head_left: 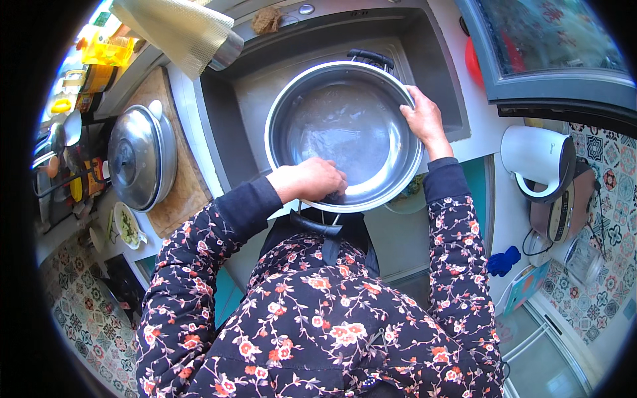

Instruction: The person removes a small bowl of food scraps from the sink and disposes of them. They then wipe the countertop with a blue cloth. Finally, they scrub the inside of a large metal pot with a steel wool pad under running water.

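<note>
A wide stainless steel pot (343, 119) tilts over the near edge of the sink (249, 109), with a little water on its inner bottom. It has a black handle on the near side and another on the far side. My right hand (423, 117) grips the pot's right rim, thumb on the inside. Inside the near wall, my left hand (313, 180) is curled over a small dark scouring pad (332, 198). The hand hides most of that pad, so its exact kind is unclear.
At left, a lidded metal pan (137, 159) rests on a wooden cutting board (181, 199), near a dish of chopped greens (128, 226). To the right are a white electric kettle (532, 154), blue gloves (503, 261) and an open window sash (557, 84). A bowl (410, 196) sits partly behind the pot.
</note>
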Motion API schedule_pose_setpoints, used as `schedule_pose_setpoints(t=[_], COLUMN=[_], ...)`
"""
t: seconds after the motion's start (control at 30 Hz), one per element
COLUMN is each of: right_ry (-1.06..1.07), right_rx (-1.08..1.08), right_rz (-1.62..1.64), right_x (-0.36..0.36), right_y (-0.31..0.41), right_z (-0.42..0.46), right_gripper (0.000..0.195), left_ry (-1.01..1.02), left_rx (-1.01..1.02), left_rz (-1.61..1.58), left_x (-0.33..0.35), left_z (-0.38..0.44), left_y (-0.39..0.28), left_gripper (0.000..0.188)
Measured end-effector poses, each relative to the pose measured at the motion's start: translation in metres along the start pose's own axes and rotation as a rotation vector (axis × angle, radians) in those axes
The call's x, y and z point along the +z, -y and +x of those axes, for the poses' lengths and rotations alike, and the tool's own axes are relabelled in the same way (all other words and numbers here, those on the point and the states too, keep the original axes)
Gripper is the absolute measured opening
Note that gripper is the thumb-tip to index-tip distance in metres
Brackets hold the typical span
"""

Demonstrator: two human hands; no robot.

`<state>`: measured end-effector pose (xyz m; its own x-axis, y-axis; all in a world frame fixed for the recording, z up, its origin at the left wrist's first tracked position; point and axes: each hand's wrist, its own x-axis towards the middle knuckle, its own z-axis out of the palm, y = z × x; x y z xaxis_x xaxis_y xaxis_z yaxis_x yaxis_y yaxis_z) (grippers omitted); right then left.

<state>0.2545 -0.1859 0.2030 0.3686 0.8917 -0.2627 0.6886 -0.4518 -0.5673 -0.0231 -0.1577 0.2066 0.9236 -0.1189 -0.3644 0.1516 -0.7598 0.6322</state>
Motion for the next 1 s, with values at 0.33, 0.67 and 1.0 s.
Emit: schedule_pose_setpoints(t=[0.33, 0.67, 1.0], right_ry=[-0.112, -0.234, -0.341], right_rx=[0.237, 0.294, 0.298], right_rz=[0.583, 1.259, 0.914], right_x=[0.010, 0.032, 0.038], right_y=[-0.013, -0.002, 0.003], right_z=[-0.084, -0.102, -0.114], right_gripper=[0.055, 0.061, 0.056], left_ry=[-0.085, -0.330, -1.439], left_rx=[-0.399, -0.050, -0.641], left_rz=[-0.063, -0.448, -0.645], left_x=[-0.018, 0.017, -0.018], left_z=[-0.009, 0.093, 0.185], left_y=[0.035, -0.035, 0.019], left_gripper=[0.025, 0.024, 0.029])
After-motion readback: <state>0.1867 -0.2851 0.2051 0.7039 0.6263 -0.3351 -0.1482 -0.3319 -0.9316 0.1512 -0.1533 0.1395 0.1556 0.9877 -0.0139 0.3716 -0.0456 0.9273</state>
